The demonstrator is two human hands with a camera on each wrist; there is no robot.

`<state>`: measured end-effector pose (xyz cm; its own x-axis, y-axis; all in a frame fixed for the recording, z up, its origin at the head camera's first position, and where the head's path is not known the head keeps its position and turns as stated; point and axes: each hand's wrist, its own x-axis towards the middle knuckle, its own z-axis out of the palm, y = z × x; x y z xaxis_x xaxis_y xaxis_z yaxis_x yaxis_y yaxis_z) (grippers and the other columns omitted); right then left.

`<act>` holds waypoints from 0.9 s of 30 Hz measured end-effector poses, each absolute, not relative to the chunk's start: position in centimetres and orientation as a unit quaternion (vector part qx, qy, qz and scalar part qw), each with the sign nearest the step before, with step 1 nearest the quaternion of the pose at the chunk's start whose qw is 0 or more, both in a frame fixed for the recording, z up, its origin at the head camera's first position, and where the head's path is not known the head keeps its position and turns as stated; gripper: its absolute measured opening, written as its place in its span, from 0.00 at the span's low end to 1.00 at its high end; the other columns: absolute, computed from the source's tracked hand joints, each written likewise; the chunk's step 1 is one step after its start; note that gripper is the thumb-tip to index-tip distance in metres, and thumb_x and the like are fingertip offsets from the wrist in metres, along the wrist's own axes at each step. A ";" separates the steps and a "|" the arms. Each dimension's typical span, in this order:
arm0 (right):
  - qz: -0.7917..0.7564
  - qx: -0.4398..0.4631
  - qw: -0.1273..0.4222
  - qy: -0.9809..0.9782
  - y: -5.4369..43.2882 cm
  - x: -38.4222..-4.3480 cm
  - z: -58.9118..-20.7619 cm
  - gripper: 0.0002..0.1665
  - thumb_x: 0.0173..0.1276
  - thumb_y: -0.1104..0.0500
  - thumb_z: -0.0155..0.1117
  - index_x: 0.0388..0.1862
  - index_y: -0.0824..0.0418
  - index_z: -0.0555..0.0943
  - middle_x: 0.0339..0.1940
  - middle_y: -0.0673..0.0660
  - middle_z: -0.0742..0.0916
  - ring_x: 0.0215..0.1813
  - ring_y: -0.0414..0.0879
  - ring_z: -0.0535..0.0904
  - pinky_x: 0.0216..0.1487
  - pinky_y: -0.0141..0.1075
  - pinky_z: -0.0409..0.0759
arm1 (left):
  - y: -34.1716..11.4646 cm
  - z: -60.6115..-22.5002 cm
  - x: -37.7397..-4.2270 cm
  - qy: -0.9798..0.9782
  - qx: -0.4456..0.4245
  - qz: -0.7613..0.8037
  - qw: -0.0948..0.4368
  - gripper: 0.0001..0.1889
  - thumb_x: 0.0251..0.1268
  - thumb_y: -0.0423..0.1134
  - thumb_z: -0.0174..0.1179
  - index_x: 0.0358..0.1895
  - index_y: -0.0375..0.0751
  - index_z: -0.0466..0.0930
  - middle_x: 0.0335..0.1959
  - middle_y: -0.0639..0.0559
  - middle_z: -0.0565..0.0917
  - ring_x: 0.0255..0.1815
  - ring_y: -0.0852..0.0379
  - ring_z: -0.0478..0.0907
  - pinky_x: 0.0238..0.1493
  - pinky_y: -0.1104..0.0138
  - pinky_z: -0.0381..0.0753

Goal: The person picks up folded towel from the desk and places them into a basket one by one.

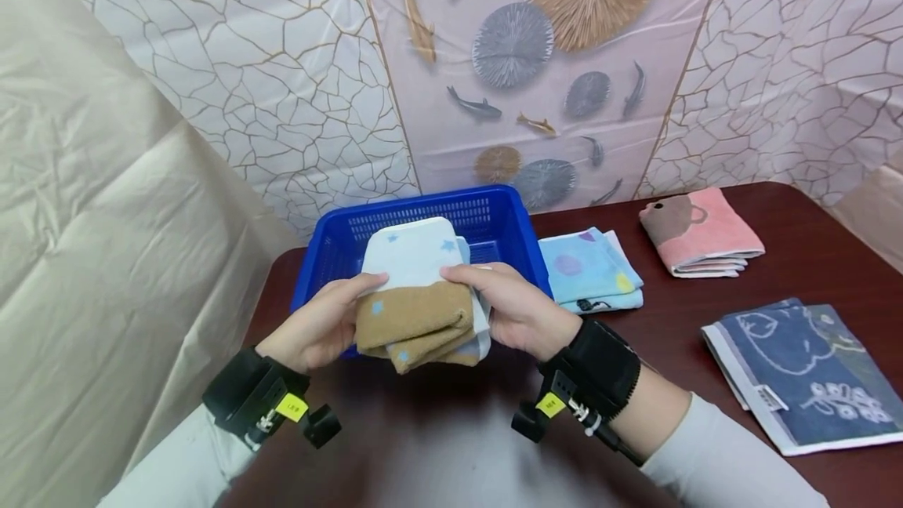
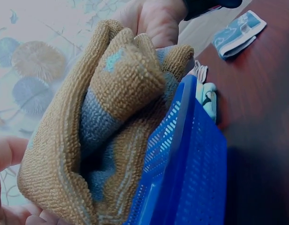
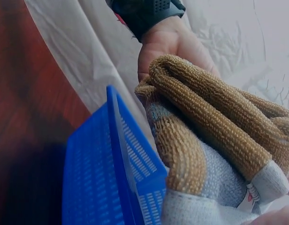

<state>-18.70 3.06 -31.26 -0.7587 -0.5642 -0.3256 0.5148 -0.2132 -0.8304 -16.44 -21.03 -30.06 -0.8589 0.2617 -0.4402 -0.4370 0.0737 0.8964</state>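
Observation:
A folded towel [image 1: 412,312], brown at the near end and white with small blue stars at the far end, is held between my two hands. My left hand [image 1: 328,320] grips its left side, thumb on top. The right hand [image 1: 518,304] grips the opposite side, also with the thumb over the top. Both wrist views show the towel's brown folded layers [image 2: 130,84] with grey-blue fabric inside; a small tag [image 3: 248,199] pokes out in the right wrist view. The towel is over the near part of a blue plastic basket [image 1: 522,237].
Right of the basket lies a folded light-blue towel [image 1: 592,269]. Beyond it sit a folded pink towel [image 1: 712,230] with a brown animal and, nearer, a dark-blue towel [image 1: 811,375] with white drawings. All rest on the dark red-brown table [image 1: 677,351]. A patterned cloth [image 1: 303,85] hangs behind.

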 end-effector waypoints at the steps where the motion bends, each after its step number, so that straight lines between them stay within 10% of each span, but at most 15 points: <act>1: -0.779 -0.022 0.349 0.520 3.0 -19.1 -31.3 0.28 0.78 0.54 0.50 0.69 0.69 0.66 0.48 0.55 0.83 0.46 0.42 0.83 0.49 0.37 0.84 | -21.1 -30.2 -16.8 0.685 -0.064 0.678 0.258 0.33 0.77 0.54 0.49 0.73 0.36 0.56 0.54 0.51 0.78 0.50 0.59 0.80 0.53 0.60 0.84; 27: -0.757 -0.012 0.394 0.521 2.2 -27.0 -31.7 0.12 0.80 0.54 0.47 0.55 0.58 0.70 0.38 0.50 0.83 0.39 0.41 0.81 0.43 0.35 0.81 | -20.7 -31.5 -23.6 0.657 -0.104 0.714 0.220 0.28 0.78 0.49 0.46 0.74 0.44 0.56 0.67 0.46 0.66 0.65 0.49 0.67 0.71 0.44 0.67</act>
